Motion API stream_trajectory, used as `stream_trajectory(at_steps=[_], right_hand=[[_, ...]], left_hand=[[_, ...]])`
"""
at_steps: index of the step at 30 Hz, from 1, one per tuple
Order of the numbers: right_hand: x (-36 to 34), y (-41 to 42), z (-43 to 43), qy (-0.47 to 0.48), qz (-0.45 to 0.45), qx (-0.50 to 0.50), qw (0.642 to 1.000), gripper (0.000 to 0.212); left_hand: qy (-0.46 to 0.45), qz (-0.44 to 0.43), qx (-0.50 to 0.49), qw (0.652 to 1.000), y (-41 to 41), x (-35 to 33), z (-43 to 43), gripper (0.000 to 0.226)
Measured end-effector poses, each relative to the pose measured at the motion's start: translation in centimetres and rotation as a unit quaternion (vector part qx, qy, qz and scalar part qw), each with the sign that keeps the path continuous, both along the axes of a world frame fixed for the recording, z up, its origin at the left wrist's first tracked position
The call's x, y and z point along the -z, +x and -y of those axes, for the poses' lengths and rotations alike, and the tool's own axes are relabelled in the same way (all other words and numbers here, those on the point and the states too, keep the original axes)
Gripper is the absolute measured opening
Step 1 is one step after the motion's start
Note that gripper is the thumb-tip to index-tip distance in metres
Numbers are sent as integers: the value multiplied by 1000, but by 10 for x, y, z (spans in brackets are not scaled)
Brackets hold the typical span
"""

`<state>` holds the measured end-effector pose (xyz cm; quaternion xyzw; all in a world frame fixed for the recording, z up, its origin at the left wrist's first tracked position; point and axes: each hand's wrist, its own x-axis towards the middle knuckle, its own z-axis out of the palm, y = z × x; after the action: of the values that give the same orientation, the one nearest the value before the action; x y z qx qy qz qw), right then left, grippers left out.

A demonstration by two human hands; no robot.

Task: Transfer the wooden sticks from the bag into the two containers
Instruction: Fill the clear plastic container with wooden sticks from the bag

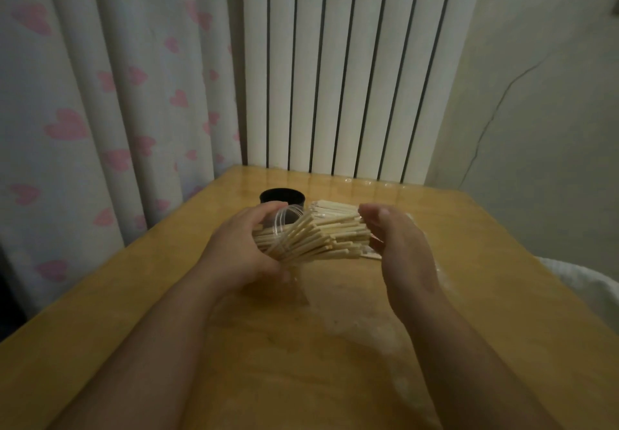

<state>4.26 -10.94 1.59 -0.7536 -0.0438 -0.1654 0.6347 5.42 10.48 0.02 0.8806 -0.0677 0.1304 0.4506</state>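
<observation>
Over the middle of the table [234, 346], your two hands face each other with the sticks [321, 238] between them. Your left hand [241, 248] grips a clear tub [284, 218], fingers curled over its top and thumb underneath. The tub lies tipped on its side with its mouth turned toward your right hand. The sticks are packed into it as a thick bundle, and they fan out of the mouth to the right, well past the rim. Through the clear wall you can see their near ends against your left palm.

Your right hand [398, 242] is held open and edge-on, fingers straight and together, with the palm facing left. It touches the free ends of the bundle and is not curled round anything. The upper sticks reach up to your right fingertips, and the lower ones meet the heel of the palm. A few more sticks show low down, just under the bundle by your right palm. You cannot tell whether they lie loose on the table.

Just behind the tub, a black pot [283, 197] stands upright on the table, apart from both hands. A faint clear film [410, 218] shows beyond your right hand, too dim to identify. A heart-print curtain [100, 111] and a radiator [335, 78] stand behind the table.
</observation>
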Motion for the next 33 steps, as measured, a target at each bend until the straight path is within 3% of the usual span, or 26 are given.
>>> stream_trajectory(at_steps=[3,8,12,17,29,33], right_hand=[[1,2,6,-36,0,44,998,23],[5,3,12,-189,-27,41,981,18],[15,8,9,-345,-93,-20,934,20],[41,23,9,-494,-127,-77,856,51],[60,78,8,-579,-92,-9,810,66],[52,98,-1,-627,-105,2,772,70]], left_hand=[[-36,3,-16,999,3,3,-2,114],[-71,10,-44,996,6,4,-2,112],[-87,16,-52,995,8,5,-4,110],[-99,25,-70,992,10,5,-4,103],[-63,29,-110,991,10,8,1,110],[-71,25,-113,991,10,7,1,113]])
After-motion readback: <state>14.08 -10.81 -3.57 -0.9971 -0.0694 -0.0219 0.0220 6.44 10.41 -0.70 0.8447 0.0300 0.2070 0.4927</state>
